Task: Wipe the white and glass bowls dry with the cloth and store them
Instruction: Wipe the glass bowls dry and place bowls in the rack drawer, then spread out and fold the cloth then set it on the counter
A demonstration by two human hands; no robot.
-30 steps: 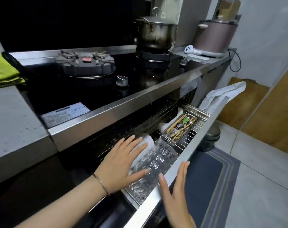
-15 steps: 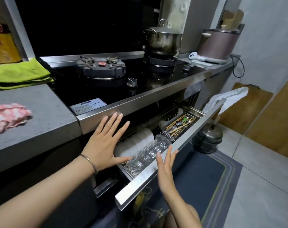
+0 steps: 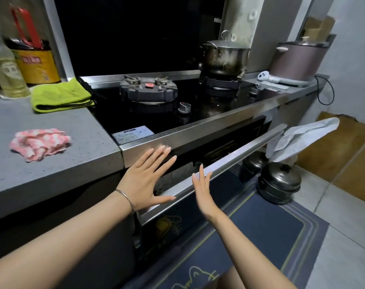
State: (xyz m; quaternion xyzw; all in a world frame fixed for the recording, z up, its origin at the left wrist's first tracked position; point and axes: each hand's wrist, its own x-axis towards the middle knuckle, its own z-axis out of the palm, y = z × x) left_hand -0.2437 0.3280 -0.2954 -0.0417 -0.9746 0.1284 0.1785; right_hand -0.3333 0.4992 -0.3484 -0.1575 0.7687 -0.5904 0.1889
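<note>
Kitchen, dim; grey stone bench beside a black gas hob.

White bowl, glass bowl: neither shows. Judged to be stored in the pull-out drawer under the hob's front edge. It stands ajar by a narrow dark gap, so the contents cannot be confirmed.

Right hand: grip not closed, fingers straight and pressed together, tips against the drawer's steel top rail. Left hand: grip spread flat, holding nothing, over the gap. Whether it touches the hob's edge, cannot tell.

Handling (judgement): the drawer is loaded with stiff, breakable ware. Glass chips easily and is slick if damp, so a slam would knock pieces together. Push with flat fingers on the steel rail, slow and even. No need to curl round anything.

Pink checked cloth: crumpled, soft, on the bench toward its front edge, well apart from both hands. Green cloth: folded at the bench's back edge, just beside the hob. Steel pot sits on the far burner. Floor: blue mat, black lidded pot.
</note>
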